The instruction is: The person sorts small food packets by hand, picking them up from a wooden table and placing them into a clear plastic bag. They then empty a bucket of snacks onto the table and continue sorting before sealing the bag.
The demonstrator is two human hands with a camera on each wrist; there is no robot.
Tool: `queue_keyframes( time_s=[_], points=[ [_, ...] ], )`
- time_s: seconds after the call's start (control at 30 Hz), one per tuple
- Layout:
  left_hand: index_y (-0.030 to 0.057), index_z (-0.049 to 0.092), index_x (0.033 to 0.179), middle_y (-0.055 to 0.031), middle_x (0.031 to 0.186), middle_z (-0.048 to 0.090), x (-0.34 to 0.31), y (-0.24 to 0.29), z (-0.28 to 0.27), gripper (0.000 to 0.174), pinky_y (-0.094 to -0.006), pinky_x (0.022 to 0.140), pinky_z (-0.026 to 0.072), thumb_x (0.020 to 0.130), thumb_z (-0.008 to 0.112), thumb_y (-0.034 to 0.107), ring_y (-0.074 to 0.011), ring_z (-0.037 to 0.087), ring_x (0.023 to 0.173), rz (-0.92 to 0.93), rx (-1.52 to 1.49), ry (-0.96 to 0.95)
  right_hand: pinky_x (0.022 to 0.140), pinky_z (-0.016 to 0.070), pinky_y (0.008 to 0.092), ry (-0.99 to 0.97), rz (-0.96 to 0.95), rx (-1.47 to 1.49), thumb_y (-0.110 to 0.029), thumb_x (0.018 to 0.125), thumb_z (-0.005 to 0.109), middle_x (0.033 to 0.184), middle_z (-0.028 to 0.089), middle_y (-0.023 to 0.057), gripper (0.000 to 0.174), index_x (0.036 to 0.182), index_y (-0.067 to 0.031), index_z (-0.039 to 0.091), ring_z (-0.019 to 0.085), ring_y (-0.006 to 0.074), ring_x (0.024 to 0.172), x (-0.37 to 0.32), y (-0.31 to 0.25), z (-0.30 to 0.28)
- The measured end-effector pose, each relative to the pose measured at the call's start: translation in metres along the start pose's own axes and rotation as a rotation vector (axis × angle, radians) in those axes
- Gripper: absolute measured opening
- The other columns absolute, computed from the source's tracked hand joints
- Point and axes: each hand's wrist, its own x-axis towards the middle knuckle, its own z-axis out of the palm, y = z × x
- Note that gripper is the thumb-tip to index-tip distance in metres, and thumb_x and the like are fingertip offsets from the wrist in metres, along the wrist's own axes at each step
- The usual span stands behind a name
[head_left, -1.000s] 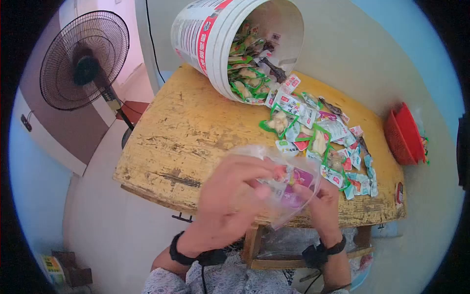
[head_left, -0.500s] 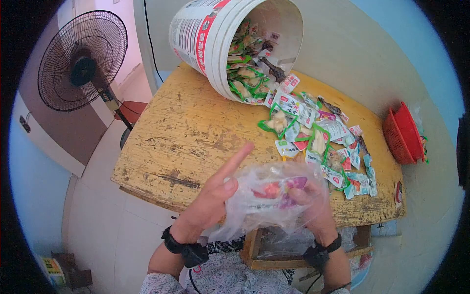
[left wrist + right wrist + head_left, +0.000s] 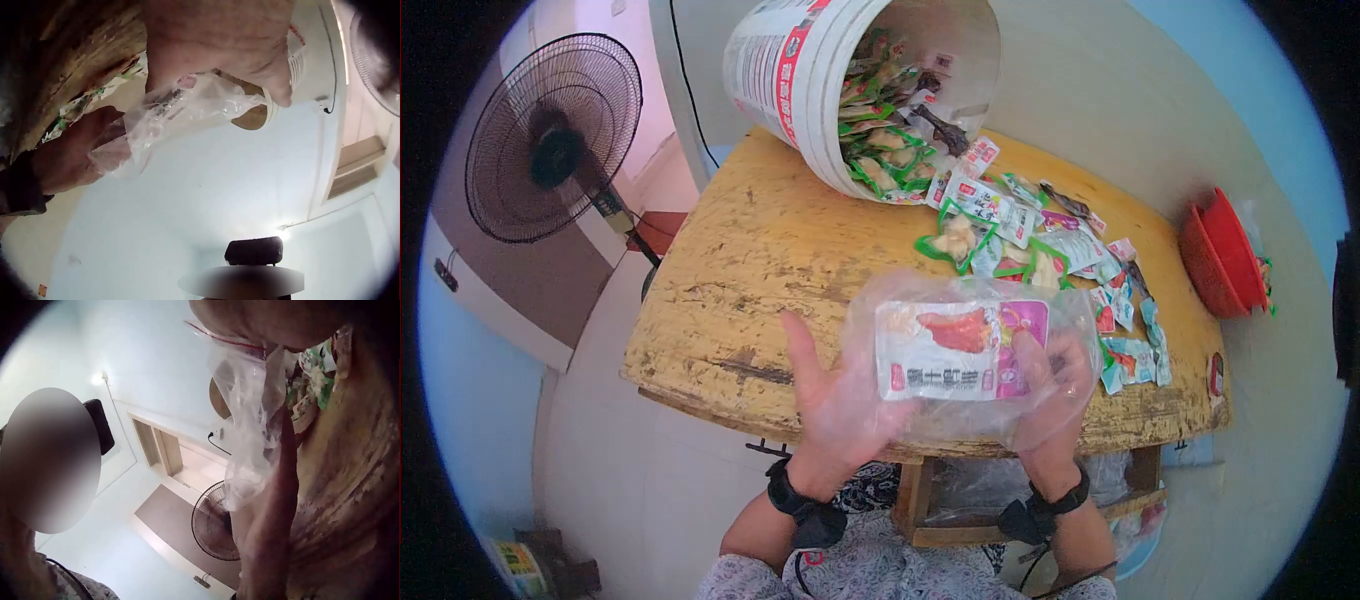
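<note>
A flat snack packet (image 3: 945, 350), white and purple with a picture of reddish food, lies face up within a clear plastic bag (image 3: 1068, 312) above the table's front part. My right hand (image 3: 1050, 415) pinches the packet's right end, thumb on top, with bag film draped around the fingers. On the other side my left hand (image 3: 845, 410) supports the bag from below; its thumb sticks out straight, away from the packet, and its fingers are partly hidden by the bag. In the right wrist view the bag (image 3: 250, 425) hangs between both hands and shows a red strip along one edge.
A white bucket (image 3: 820, 110) lies on its side on the worn yellow table (image 3: 730, 270), full of snack packets. More packets (image 3: 1000, 210) spill toward the right. Red baskets (image 3: 1215, 260) stand at the right edge. Below is an open drawer (image 3: 1030, 490) holding clear plastic; a fan (image 3: 555, 140) stands left.
The bag with the packet has turned so the packet's printed face shows flat upward. My left hand has left the bag's top edge and now sits under its left side, thumb spread.
</note>
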Motion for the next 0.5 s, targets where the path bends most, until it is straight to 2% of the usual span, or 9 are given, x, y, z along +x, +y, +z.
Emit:
queue_keyframes(
  time_s=[0.07, 0.17, 0.23, 0.33, 0.43, 0.5],
  points=[
    [0.0105, 0.017, 0.161, -0.0176, 0.162, 0.029, -0.002, -0.003, -0.003, 0.09, -0.056, 0.121, 0.0258, 0.096, 0.03, 0.073, -0.0362, 0.03, 0.148, 0.003, 0.081, 0.054, 0.07, 0.0453, 0.0276, 0.04, -0.017, -0.089, -0.015, 0.09, 0.077, 0.082, 0.059, 0.0019, 0.029, 0.074, -0.0056, 0.056, 0.052, 0.0105, 0.075, 0.003, 0.006, -0.001],
    [0.008, 0.024, 0.157, -0.0171, 0.157, 0.036, -0.024, -0.012, -0.009, 0.07, -0.0554, 0.121, 0.0274, 0.101, 0.045, 0.045, -0.0357, 0.035, 0.145, -0.033, 0.17, 0.23, 0.071, 0.0444, 0.0259, 0.051, -0.014, 0.06, -0.015, 0.091, 0.075, 0.082, 0.059, 0.0008, 0.025, 0.077, -0.0053, 0.056, 0.051, 0.0084, 0.076, -0.001, 0.013, 0.012],
    [0.0056, 0.028, 0.155, -0.0164, 0.152, 0.042, -0.029, -0.013, -0.01, 0.064, -0.0553, 0.12, 0.0291, 0.098, 0.053, 0.021, -0.0351, 0.039, 0.143, -0.005, 0.121, 0.304, 0.072, 0.0443, 0.0252, -0.025, 0.052, 0.059, -0.015, 0.093, 0.073, 0.084, 0.059, 0.0007, 0.023, 0.08, -0.0056, 0.057, 0.051, 0.0073, 0.077, -0.006, 0.01, 0.017],
    [0.0022, 0.04, 0.147, -0.018, 0.144, 0.05, -0.025, 0.006, -0.011, 0.065, -0.0567, 0.118, 0.0336, 0.086, 0.059, 0.01, -0.0353, 0.046, 0.137, 0.056, 0.269, 0.273, 0.073, 0.0452, 0.0247, -0.136, 0.138, 0.173, -0.021, 0.099, 0.066, 0.089, 0.062, 0.0014, 0.018, 0.091, -0.0051, 0.062, 0.053, 0.0075, 0.079, -0.004, 0.013, 0.012],
    [0.0, 0.037, 0.147, -0.0173, 0.145, 0.049, -0.025, 0.018, 0.001, 0.069, -0.0503, 0.115, 0.0406, 0.081, 0.053, -0.008, -0.0329, 0.048, 0.136, -0.015, 0.331, 0.337, 0.074, 0.0469, 0.0248, -0.185, 0.293, 0.317, -0.029, 0.104, 0.057, 0.095, 0.065, 0.0016, 0.027, 0.109, -0.0042, 0.064, 0.056, 0.0088, 0.081, 0.001, 0.026, 0.002],
    [-0.0003, 0.037, 0.147, -0.0176, 0.144, 0.05, -0.026, 0.02, -0.004, 0.068, -0.0482, 0.113, 0.0441, 0.081, 0.052, -0.01, -0.0324, 0.051, 0.134, -0.045, 0.336, 0.374, 0.073, 0.048, 0.0249, -0.249, 0.43, 0.436, -0.034, 0.105, 0.051, 0.098, 0.066, 0.0013, 0.035, 0.119, -0.0033, 0.063, 0.057, 0.0094, 0.082, 0.003, 0.021, -0.005]
  ],
)
